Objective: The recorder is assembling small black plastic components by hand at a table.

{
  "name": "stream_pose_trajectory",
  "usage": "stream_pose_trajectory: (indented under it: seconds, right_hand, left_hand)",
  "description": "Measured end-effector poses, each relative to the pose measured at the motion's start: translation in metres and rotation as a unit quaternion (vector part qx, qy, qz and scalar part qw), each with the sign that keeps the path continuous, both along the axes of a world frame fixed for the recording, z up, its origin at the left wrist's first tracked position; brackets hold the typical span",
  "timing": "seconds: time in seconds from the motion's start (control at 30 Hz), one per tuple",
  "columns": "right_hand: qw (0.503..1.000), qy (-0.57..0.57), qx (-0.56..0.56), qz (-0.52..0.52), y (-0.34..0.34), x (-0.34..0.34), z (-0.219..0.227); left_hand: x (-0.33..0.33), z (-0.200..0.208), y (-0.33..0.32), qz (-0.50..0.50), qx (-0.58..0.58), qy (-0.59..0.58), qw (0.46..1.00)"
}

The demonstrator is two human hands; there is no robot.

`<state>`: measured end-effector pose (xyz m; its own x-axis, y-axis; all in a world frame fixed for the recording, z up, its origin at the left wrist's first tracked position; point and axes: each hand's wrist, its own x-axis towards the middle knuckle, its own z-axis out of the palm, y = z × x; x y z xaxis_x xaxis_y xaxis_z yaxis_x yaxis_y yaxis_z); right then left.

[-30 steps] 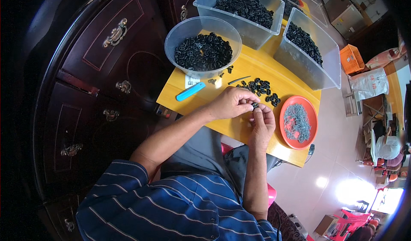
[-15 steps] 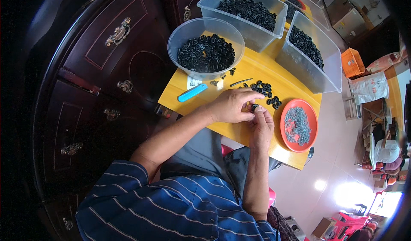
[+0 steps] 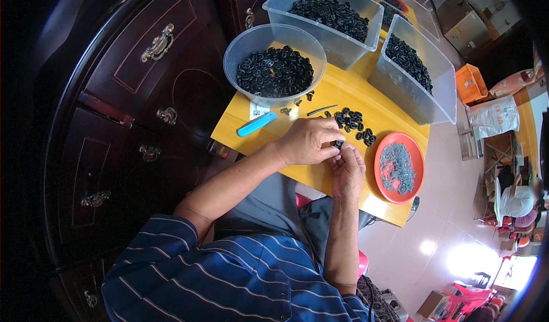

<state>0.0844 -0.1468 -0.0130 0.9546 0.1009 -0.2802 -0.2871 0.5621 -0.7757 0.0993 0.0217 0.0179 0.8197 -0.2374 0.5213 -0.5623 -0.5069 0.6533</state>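
Left hand [image 3: 309, 141] and right hand [image 3: 348, 172] pinched small black piece [image 3: 338, 144], left of orange dish [image 3: 420, 170]; seemed light, stiff, slightly slick; best held edgewise.

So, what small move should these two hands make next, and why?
Perhaps the bare left hand should steady the small black plastic-looking piece while the bare right hand resets its fingers: both hands' fingertips meet at the piece, mostly covering it, above the yellow wooden table.

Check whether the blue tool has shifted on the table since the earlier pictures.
No, neither way: the blue tool lies in the same place relative to the yellow table and clear round bowl.
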Motion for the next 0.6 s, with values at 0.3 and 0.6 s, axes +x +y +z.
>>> stream_pose_trajectory:
  seconds: [0.3, 0.6]
  right_hand:
    - [1.0, 0.01, -0.005, -0.014, 0.0033, 0.0002, -0.0031]
    - [0.999, 0.011, 0.017, -0.035, 0.0045, -0.0015, 0.0013]
  left_hand:
    - [0.0, -0.0002, 0.0012, -0.004, 0.037, -0.045, 0.998]
    - [0.0001, -0.003, -0.0013, -0.016, -0.005, -0.028, 0.999]
